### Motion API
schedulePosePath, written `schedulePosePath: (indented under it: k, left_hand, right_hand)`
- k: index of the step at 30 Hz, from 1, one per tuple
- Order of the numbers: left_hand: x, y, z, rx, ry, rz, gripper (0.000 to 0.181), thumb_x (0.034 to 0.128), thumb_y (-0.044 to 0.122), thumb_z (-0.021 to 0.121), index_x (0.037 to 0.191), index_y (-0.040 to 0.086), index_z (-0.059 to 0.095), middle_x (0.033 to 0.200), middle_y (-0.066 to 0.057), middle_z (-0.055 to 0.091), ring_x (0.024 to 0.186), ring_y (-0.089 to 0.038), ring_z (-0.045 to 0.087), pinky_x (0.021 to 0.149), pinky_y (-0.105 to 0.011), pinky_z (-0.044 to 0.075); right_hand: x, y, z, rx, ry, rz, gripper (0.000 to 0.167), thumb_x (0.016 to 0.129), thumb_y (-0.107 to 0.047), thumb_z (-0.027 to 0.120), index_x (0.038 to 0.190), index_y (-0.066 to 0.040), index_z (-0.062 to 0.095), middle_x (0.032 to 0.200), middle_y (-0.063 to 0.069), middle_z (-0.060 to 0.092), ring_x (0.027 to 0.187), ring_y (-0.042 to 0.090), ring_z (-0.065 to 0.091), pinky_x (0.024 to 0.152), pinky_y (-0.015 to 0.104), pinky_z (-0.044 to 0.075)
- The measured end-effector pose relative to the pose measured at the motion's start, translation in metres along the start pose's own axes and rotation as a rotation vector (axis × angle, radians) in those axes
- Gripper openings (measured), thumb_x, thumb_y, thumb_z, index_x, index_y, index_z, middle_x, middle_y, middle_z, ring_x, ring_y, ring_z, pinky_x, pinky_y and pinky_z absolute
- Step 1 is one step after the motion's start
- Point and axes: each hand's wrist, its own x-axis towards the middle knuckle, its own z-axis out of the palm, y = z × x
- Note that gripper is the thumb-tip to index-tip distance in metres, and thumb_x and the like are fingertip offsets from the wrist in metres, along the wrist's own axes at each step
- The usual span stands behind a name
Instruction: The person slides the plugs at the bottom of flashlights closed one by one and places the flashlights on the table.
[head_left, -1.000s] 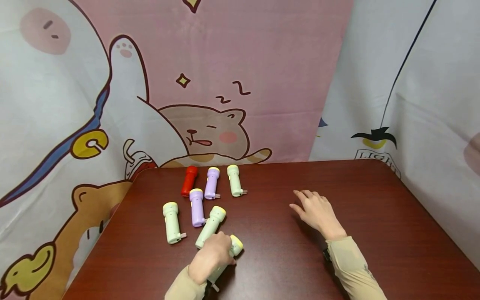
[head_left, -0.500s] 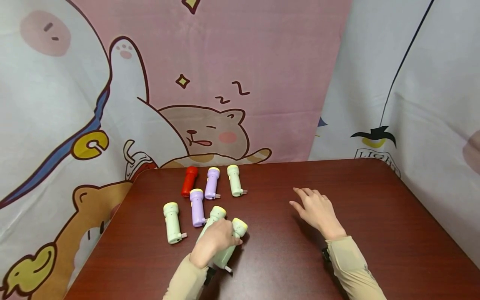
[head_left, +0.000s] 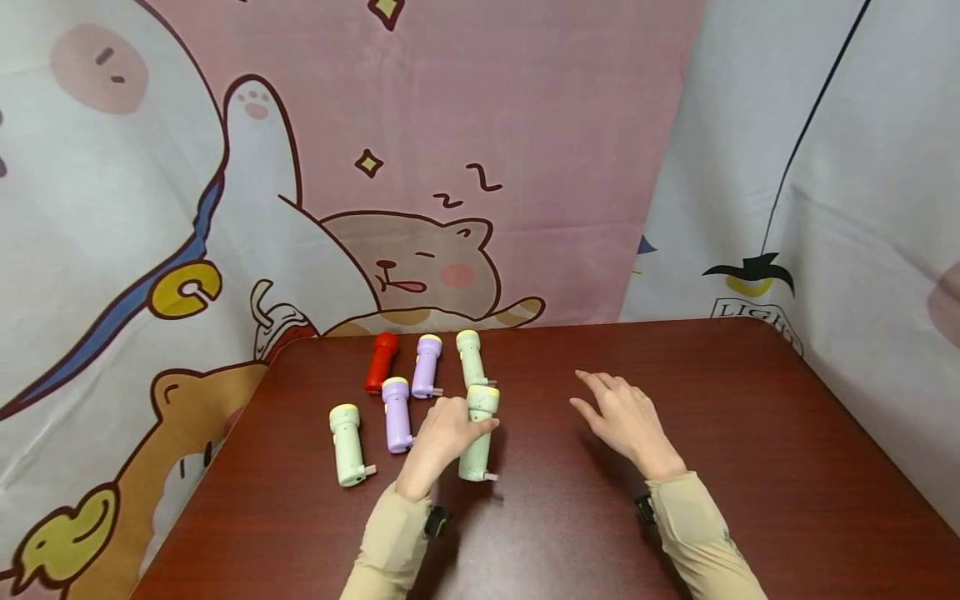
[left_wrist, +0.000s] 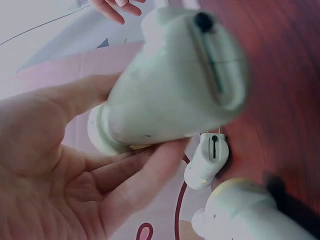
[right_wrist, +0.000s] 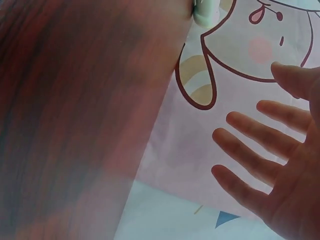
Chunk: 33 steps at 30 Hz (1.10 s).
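My left hand grips a pale green flashlight, thumb on one side, fingers on the other; in the left wrist view the hand is wrapped round its body. Its head end points away from me, just in front of another green flashlight at the back. A further green one lies at the lower right of the left wrist view; the head view does not show it. Off to the right, my right hand is held over the table with fingers spread; in its wrist view the hand holds nothing.
On the brown table, left of the left hand, lie a red flashlight, two purple ones and a green one. A printed cloth hangs behind the table's back edge.
My left hand has moved away from me with the green flashlight, which has turned from slanted to nearly straight. The right hand has barely shifted.
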Motion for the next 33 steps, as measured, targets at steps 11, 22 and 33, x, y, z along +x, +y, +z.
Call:
schedulePosePath:
  k: [11,22,33]
  left_hand:
    - [0.018,0.005,0.01,-0.169,0.175,-0.095,0.042,0.0788,0.044,0.071,0.066,0.007,0.057,0.059,-0.004,0.05,0.054,-0.017,0.047,0.045,-0.028,0.036]
    - [0.029,0.007,0.015,-0.312,0.312,-0.09,0.041,0.0785,0.042,0.072,0.065,0.007,0.057,0.054,0.002,0.043,0.053,-0.016,0.042,0.046,-0.025,0.031]
    - [0.033,0.012,0.018,-0.412,0.351,-0.078,0.04,0.0794,0.04,0.072,0.066,0.004,0.061,0.052,0.003,0.047,0.049,-0.01,0.04,0.045,-0.023,0.029]
  right_hand:
    - [0.002,-0.012,0.001,0.017,0.066,-0.081,0.047,0.086,-0.032,0.067,0.128,-0.012,0.058,0.112,0.012,0.068,0.099,0.032,0.065,0.076,0.047,0.051]
    - [0.003,-0.021,0.005,0.056,0.12,-0.217,0.052,0.082,-0.032,0.072,0.128,-0.012,0.058,0.108,0.01,0.07,0.09,0.028,0.067,0.073,0.043,0.052]
    - [0.005,-0.03,0.007,0.091,0.084,-0.269,0.055,0.083,-0.038,0.07,0.13,-0.014,0.057,0.111,0.006,0.07,0.097,0.023,0.066,0.078,0.04,0.052]
